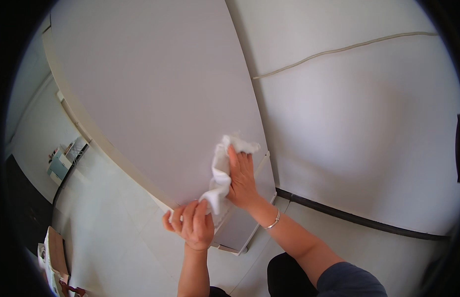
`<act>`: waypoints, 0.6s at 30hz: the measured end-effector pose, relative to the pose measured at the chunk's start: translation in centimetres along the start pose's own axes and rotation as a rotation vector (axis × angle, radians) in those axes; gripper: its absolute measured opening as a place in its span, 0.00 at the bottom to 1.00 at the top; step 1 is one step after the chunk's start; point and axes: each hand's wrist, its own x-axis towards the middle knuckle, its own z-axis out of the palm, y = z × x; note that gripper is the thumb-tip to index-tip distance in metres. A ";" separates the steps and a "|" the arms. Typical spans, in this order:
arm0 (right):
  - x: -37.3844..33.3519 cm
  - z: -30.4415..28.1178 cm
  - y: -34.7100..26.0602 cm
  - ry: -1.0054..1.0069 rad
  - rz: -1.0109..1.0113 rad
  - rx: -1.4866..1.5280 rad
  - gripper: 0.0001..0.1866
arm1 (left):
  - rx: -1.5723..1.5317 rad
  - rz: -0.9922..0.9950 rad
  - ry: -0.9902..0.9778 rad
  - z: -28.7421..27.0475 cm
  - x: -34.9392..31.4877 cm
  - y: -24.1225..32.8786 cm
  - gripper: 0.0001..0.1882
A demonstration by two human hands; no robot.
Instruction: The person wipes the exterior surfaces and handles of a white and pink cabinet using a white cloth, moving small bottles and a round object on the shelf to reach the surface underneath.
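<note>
A tall pale-grey cabinet (156, 84) with a light edge strip stands in front of me. My right hand (242, 180), with a silver bracelet on its wrist, presses a crumpled white cloth (221, 168) against the cabinet's side panel near its lower right part. The cloth bunches up above the fingertips and trails down toward the left. My left hand (191, 225) is closed over the cabinet's left edge, low down, with its fingers curled. The cloth's lower end touches or nearly touches the left index finger; which of the two I cannot tell.
A white wall (348, 133) with a thin cable (339, 49) rises at the right, above a dark skirting board (358, 218). Pale floor tiles (111, 198) spread to the left. An open cardboard box (57, 252) stands at the lower left, a small blue-and-white cabinet (60, 166) farther back.
</note>
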 end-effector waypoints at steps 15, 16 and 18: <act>13.1 1.7 -4.2 0.117 -0.310 0.140 0.24 | 0.021 -0.120 0.141 0.6 4.2 -3.3 0.08; 12.2 2.2 -3.1 0.111 -0.181 0.129 0.24 | 0.032 -0.113 0.135 0.4 4.0 -3.3 0.08; 10.7 2.0 -1.9 0.105 -0.099 0.104 0.24 | 0.075 -0.118 0.072 0.2 4.5 -2.6 0.08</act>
